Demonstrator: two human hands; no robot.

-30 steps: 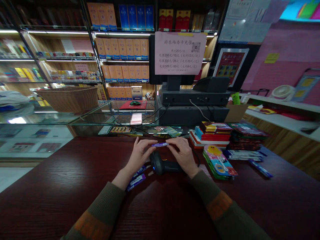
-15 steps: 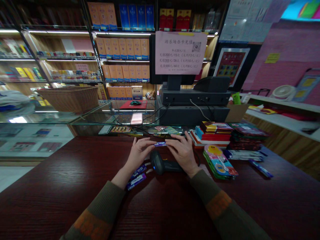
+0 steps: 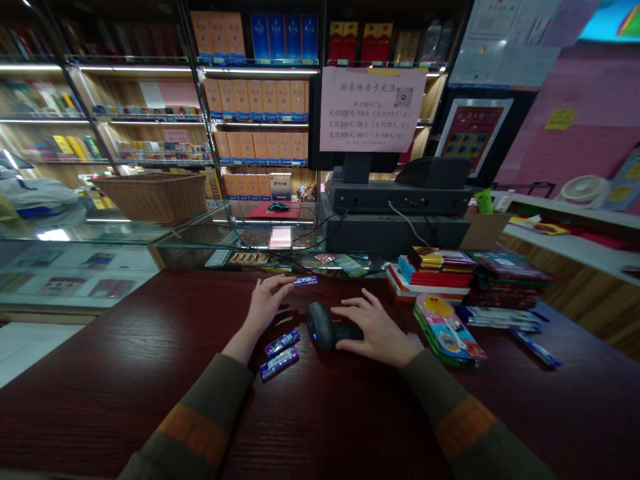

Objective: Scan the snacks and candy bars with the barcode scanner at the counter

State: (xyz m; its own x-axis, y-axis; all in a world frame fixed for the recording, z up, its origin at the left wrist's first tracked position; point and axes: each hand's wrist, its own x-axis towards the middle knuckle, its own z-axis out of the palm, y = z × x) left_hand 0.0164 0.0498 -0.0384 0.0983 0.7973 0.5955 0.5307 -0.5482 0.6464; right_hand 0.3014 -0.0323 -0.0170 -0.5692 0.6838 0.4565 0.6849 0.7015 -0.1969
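Left hand: fingers straight and close together, tips reaching the end of a purple stick pack. The pack lies flat-on to the view, right at the fingertips; can't tell if it's pinched or only touched.

Right hand: fingers spread and loose, not wrapped around anything. Heel of the hand is by the tail of a black handheld barcode scanner, which lies on its side between the two hands, head toward the left hand.

Below the left fingers, near the wrist: two more purple packs, side by side on the dark red wood counter.

Right of the right fingers: cartoon-printed packets, with a stack of books behind them. Beyond the fingertips: glass display case, then a black monitor with a paper notice taped over it.
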